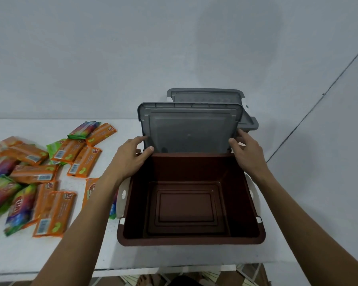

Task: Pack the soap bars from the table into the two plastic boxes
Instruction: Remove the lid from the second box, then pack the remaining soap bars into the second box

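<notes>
A brown plastic box stands on the white table, with nothing inside it. Its grey lid is raised upright at the box's far edge. My left hand grips the lid's lower left corner and my right hand grips its lower right corner. Behind it a second grey lid is also raised; the box under it is hidden. Several wrapped soap bars, orange and multicoloured, lie scattered on the table to the left.
The white table ends in a front edge just below the box. A plain wall rises right behind the boxes. White latch handles hang on the brown box's sides. A tiled floor shows under the table edge.
</notes>
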Available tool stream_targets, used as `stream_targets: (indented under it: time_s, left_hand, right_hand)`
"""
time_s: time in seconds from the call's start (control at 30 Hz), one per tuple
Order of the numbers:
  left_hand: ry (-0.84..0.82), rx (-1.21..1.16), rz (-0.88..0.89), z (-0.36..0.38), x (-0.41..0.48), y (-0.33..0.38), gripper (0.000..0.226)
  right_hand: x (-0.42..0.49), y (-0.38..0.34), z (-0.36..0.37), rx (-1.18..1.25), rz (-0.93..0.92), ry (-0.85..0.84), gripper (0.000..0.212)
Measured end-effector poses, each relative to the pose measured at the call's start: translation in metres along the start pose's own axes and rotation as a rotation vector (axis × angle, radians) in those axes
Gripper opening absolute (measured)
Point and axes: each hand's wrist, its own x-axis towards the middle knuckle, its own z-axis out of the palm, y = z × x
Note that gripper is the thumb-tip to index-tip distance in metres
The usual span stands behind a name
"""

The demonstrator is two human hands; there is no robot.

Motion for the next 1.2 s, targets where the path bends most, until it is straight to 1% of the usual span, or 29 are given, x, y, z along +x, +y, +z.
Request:
stream_targets:
  time_s: [0.1,0.27,0.5,0.6,0.67,0.73,0.77,0.83,0.9,0.97,1.07,1.13,1.2]
  left_hand:
    - [0.031,-0.030,0.022,0.002,-0.012,-0.005,0.042]
    - [0.028,-0.073,0.039,0.010,-0.024,-0.012,0.033]
    - [0.058,-0.129,0.033,0.013,-0.042,-0.018,0.029]
    - [0.065,-0.145,0.034,0.012,-0.046,-0.016,0.028]
    - [0.065,-0.159,0.023,0.011,-0.047,-0.014,0.030]
    - [0.074,-0.181,0.009,0.009,-0.050,-0.013,0.034]
    - [0.081,-0.194,0.003,0.007,-0.052,-0.013,0.036]
    - [0.106,-0.228,-0.012,0.002,-0.056,-0.017,0.037]
    - [0.120,-0.242,-0.018,-0.005,-0.061,-0.028,0.034]
    - [0.128,-0.250,-0.025,-0.012,-0.066,-0.043,0.032]
    - [0.135,-0.279,-0.086,-0.027,-0.077,-0.066,0.027]
    - [0.159,-0.245,-0.119,-0.037,-0.086,-0.084,0.026]
    - [0.161,-0.182,-0.138,-0.043,-0.091,-0.099,0.026]
  right_hand:
    - [-0.014,0.003,0.004,-0.025,-0.026,0.000,0.045]
    - [-0.034,0.013,0.009,-0.145,-0.117,-0.066,0.029]
    - [-0.052,0.016,0.008,-0.178,-0.155,-0.062,0.028]
    - [-0.052,0.016,0.009,-0.232,-0.168,-0.070,0.029]
    - [-0.053,0.014,0.010,-0.340,-0.200,-0.035,0.029]
    - [-0.055,0.007,0.011,-0.482,-0.267,0.033,0.030]
    - [-0.056,0.002,0.013,-0.522,-0.303,0.058,0.031]
    - [-0.056,-0.013,0.019,-0.523,-0.374,0.066,0.032]
    - [-0.056,-0.031,0.030,-0.461,-0.434,0.013,0.031]
    - [-0.055,-0.051,0.044,-0.427,-0.477,-0.075,0.031]
    - [-0.052,-0.081,0.070,-0.376,-0.571,-0.210,0.031]
    - [-0.050,-0.100,0.092,-0.332,-0.633,-0.299,0.032]
    - [-0.048,-0.116,0.109,-0.319,-0.655,-0.381,0.034]
